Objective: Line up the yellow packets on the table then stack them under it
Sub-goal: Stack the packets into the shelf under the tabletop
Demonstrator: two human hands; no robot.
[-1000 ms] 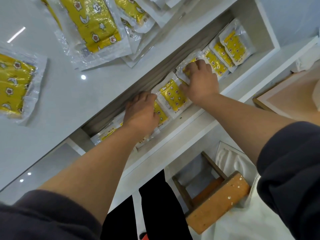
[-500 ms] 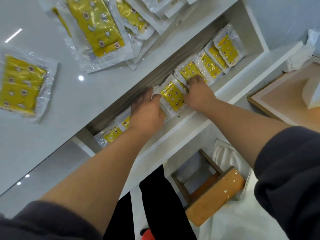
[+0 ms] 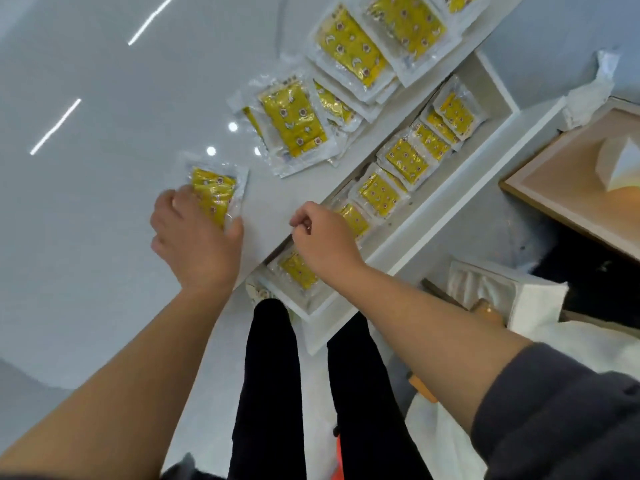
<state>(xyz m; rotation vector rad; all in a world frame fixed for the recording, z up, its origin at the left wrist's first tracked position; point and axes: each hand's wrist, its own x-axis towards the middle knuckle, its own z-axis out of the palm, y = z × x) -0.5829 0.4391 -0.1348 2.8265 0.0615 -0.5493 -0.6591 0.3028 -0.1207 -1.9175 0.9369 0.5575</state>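
Two bare forearms (image 3: 138,358) reach in from 6 o'clock over a white table (image 3: 86,185). Below its edge, toward 2 o'clock, a shelf (image 3: 453,194) carries a row of yellow packets (image 3: 405,161). Loose packets (image 3: 294,126) lie heaped on the table at 12 o'clock. The left hand (image 3: 197,240), palm down, grips a single packet (image 3: 214,195) lying on the table. The right hand (image 3: 323,240), over the table edge, is a loose fist with nothing visible in it.

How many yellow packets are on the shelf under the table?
7 yellow plastic packets show on the white shelf: four overlapping at its far end, two mid-shelf, the nearer one partly behind the right hand, one nearest, under that wrist. The tabletop may hide more.
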